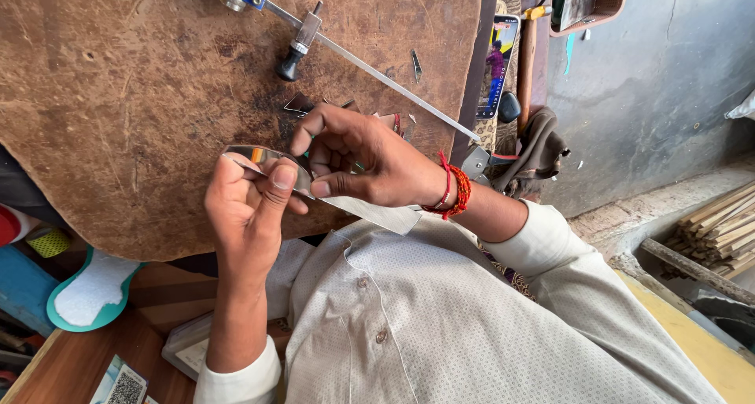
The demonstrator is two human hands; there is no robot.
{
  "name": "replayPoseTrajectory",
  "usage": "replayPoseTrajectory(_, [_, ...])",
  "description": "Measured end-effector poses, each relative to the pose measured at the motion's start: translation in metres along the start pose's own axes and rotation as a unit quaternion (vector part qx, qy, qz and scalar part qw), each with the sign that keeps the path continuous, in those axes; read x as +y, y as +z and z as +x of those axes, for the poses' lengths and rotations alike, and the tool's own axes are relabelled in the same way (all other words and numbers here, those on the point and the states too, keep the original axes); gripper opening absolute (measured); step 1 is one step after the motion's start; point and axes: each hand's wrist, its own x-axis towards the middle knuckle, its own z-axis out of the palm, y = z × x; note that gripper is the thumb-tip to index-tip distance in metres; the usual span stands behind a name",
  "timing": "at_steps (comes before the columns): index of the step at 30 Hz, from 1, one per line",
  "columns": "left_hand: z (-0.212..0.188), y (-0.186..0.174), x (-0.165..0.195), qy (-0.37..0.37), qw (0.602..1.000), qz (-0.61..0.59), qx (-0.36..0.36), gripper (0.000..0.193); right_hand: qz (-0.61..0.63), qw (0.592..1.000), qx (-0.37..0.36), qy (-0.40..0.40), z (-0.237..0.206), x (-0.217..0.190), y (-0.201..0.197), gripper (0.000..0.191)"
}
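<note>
Both hands hold a thin, curved piece of mirrored glass (263, 159) just above the near edge of the worn brown worktop (118, 97). The left hand (248, 207) is closed, pinching the piece's near rim between thumb and fingers. The right hand (362, 156) is curled over its right end, fingertips on the surface. The piece looks light, stiff, brittle and sharp-edged; grip it by the rims. A metal rod cutter with a black knob (292, 58) lies farther back.

Both hands, the left hand (248, 203) and right hand (362, 164), meet over the near edge of the wooden board (118, 97), pinching a mirror piece (263, 160) between them. A metal rod tool (346, 54) lies farther back on the board, a phone (499, 66) off its right side.
</note>
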Motion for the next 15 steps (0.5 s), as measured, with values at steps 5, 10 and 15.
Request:
replayPoseTrajectory(5, [0.003, -0.001, 0.000, -0.028, 0.999, -0.035, 0.015, 0.025, -0.094, 0.994, 0.057, 0.007, 0.001, -0.009, -0.008, 0.042])
replayPoseTrajectory(10, [0.008, -0.010, 0.005, -0.027, 0.997, -0.063, 0.020, 0.024, -0.311, 0.942, 0.112, -0.057, 0.010, -0.019, -0.013, 0.028])
replayPoseTrajectory(15, [0.010, -0.008, 0.017, -0.032, 0.997, -0.069, 0.016, 0.025, -0.461, 0.876, 0.093, -0.110, 0.018, -0.021, -0.013, 0.018])
